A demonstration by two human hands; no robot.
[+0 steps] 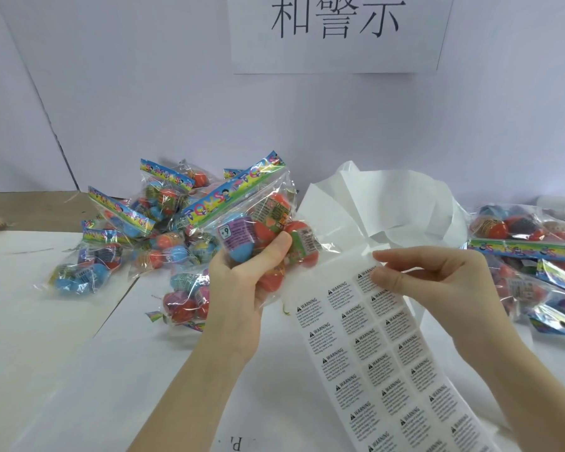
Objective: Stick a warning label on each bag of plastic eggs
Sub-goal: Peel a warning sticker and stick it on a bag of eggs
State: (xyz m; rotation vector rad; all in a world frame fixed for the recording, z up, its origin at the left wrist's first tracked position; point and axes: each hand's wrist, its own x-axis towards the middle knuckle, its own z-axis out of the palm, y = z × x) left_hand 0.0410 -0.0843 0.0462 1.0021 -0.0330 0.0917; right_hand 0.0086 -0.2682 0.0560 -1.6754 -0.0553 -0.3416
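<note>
Near me, label sheet [385, 360] lies on white table [62, 370]; right hand [437, 282] pinches its top label. Left hand [242, 285] grips one egg bag [258, 220], no label visible. I judge mid-task: unsorted pile [137, 243] left, another heap [535, 262] right. Beyond, spent backing paper [388, 203], wall sign [336, 31].

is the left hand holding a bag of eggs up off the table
Yes, the left hand grips a bag of plastic eggs raised above the table, while the right hand picks at the label sheet.
</note>
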